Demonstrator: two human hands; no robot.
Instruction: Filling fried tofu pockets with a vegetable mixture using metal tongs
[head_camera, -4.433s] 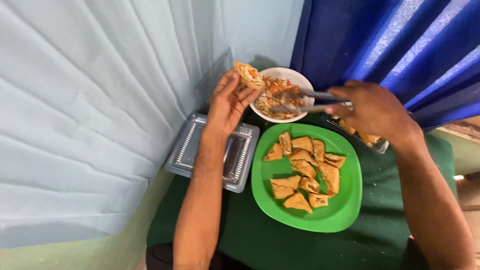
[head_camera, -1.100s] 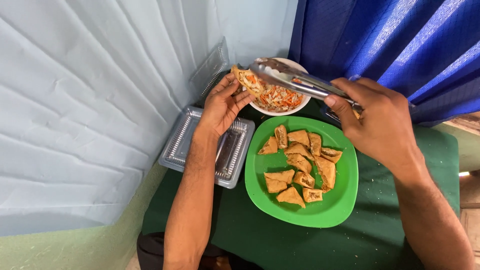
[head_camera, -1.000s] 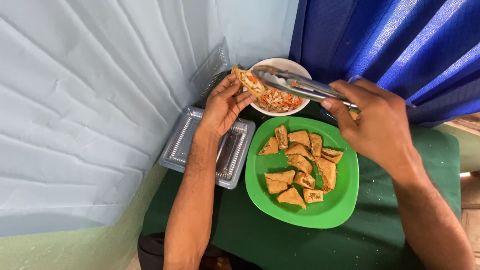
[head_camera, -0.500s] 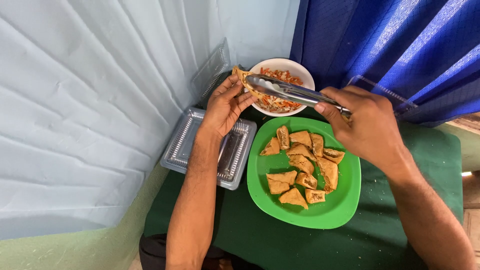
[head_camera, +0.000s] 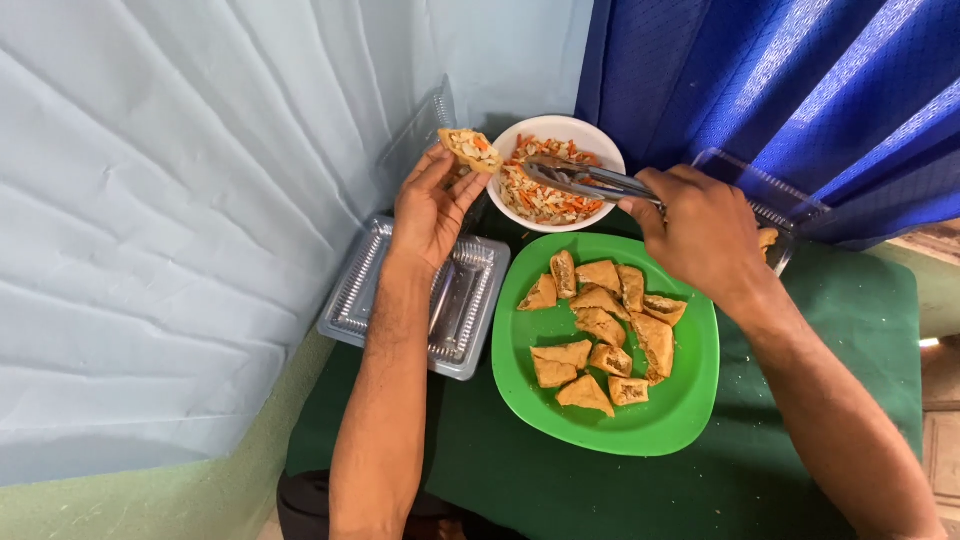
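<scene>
My left hand (head_camera: 428, 210) is raised over the green cloth-covered surface (head_camera: 800, 440), its fingers pinched around a fried golden-brown tofu pocket stuffed with shredded vegetables (head_camera: 467, 148), which I hold just beside the rim of the round white bowl of shredded carrot and cabbage filling (head_camera: 553, 180). My right hand (head_camera: 705, 235) is closed around the handles of a pair of metal tongs (head_camera: 585, 178), whose tips reach into the bowl and rest on the filling. Below the bowl sits a rounded green plastic plate (head_camera: 680, 400) carrying about a dozen fried tofu pieces (head_camera: 600, 325), mostly triangular, lying close together. Left of the plate, under my left forearm, lies an open clear plastic clamshell container (head_camera: 360, 300). Behind my right hand, another clear plastic container (head_camera: 770, 200) stands against the blue curtain (head_camera: 780, 90).
</scene>
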